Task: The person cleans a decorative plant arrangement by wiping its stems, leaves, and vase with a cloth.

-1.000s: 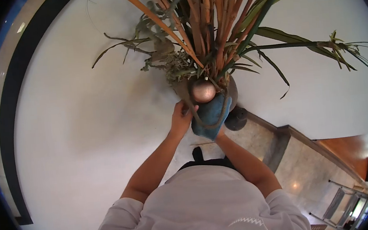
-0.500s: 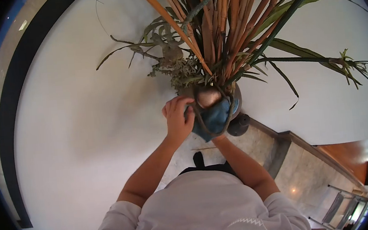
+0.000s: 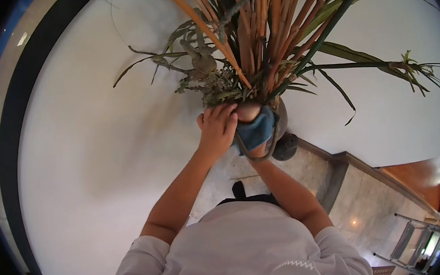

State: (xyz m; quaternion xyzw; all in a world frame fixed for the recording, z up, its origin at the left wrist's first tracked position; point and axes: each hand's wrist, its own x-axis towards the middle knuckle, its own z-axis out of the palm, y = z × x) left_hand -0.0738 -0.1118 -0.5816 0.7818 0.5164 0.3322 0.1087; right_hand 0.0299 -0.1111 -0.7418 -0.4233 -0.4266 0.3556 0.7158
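In front of me is a bronze-coloured vase [image 3: 248, 113] with a rope-like loop handle [image 3: 273, 146]. Tall bamboo-like stems [image 3: 268, 33] and long leaves rise from it. My left hand [image 3: 218, 128] lies over the vase's left edge, its fingers bent against the top below the foliage. A blue cloth [image 3: 257, 130] is pressed on the vase's front by my right hand [image 3: 257, 151], which reaches up through the loop. The cloth hides most of the right hand's fingers.
A white wall [image 3: 88, 123] stands behind and left of the vase. Below right sits a dark round object [image 3: 285, 147] beside a floor ledge [image 3: 333, 180]. A grey metal frame [image 3: 417, 240] stands at lower right. Long leaves [image 3: 370, 64] stick out to the right.
My left hand has moved up onto the vase's top edge, its fingers reaching further over. The right hand has pushed the cloth slightly upward, and the cloth is more bunched.
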